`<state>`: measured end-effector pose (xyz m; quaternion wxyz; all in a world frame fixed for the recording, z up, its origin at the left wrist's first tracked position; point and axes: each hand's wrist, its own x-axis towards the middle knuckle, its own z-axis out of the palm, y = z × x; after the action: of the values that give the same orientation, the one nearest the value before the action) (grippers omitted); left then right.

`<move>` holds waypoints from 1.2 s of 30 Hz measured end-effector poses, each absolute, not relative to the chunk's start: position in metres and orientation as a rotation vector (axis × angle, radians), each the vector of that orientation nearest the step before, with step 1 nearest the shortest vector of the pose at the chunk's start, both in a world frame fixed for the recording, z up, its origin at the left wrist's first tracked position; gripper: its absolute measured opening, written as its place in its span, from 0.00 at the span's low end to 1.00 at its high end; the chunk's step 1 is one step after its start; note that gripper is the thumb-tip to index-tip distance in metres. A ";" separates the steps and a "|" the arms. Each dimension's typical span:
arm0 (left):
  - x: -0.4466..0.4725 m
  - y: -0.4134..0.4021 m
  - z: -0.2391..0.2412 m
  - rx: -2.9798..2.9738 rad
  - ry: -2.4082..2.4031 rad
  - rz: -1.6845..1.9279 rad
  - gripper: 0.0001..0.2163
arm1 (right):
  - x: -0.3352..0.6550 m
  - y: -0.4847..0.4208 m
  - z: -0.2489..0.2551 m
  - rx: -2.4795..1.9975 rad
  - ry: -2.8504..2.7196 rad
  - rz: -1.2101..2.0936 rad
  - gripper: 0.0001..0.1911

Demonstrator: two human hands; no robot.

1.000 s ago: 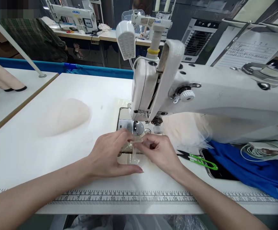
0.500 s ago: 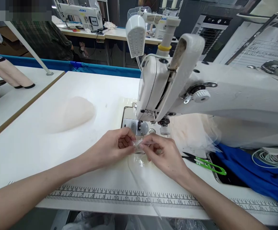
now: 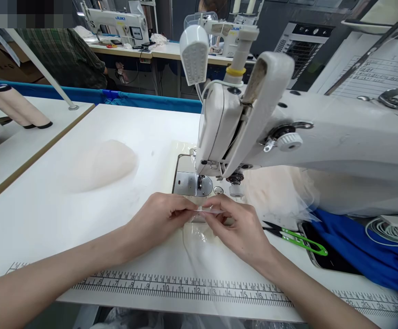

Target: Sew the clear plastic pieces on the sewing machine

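Observation:
Both my hands meet just in front of the needle area of a white sewing machine (image 3: 219, 114). Between thumb and fingers, my left hand (image 3: 161, 214) pinches one side of a thin, sheer fabric strip (image 3: 200, 210). My right hand (image 3: 238, 224) pinches the same strip a short way to the right, fingertips close to the left ones. A pale, see-through length trails down from the strip toward the table's front edge. Right behind the fingers lie the metal needle plate (image 3: 185, 183) and the presser foot (image 3: 200, 183).
Green-handled thread snips (image 3: 303, 241) lie on a dark phone (image 3: 332, 260) at the right, beside blue cloth (image 3: 366, 256). Sheer peach fabric (image 3: 277, 192) is heaped under the machine arm. Another sheer piece (image 3: 111, 164) rests left. A printed ruler (image 3: 171, 290) runs along the front edge.
My left fingers have closed from a looser curl into a flatter pinch. The strip between my hands is now straighter and narrower, and both hands sit slightly lower in view.

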<state>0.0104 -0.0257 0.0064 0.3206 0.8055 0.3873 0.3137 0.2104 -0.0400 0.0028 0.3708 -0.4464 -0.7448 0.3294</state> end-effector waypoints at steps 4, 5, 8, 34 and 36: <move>0.010 -0.026 -0.001 2.334 1.004 1.009 0.07 | 0.211 -0.041 -0.001 -1.162 -1.962 0.776 0.07; 0.010 -0.026 -0.002 2.362 1.001 1.017 0.07 | 0.212 -0.041 -0.002 -1.158 -1.984 0.761 0.08; 0.009 -0.026 -0.005 2.412 0.992 1.032 0.07 | 0.213 -0.042 -0.006 -1.132 -2.040 0.746 0.08; 0.008 -0.031 0.002 2.065 1.210 0.637 0.09 | 0.220 -0.040 0.002 -1.008 -2.131 0.639 0.07; 0.010 -0.031 0.008 1.967 1.238 0.531 0.10 | 0.221 -0.042 0.007 -1.077 -2.081 0.789 0.07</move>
<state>0.0098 -0.0306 0.0083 0.3697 0.7667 0.4825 0.2069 0.2208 -0.0417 0.0069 0.3286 -0.4114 -0.7949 0.3015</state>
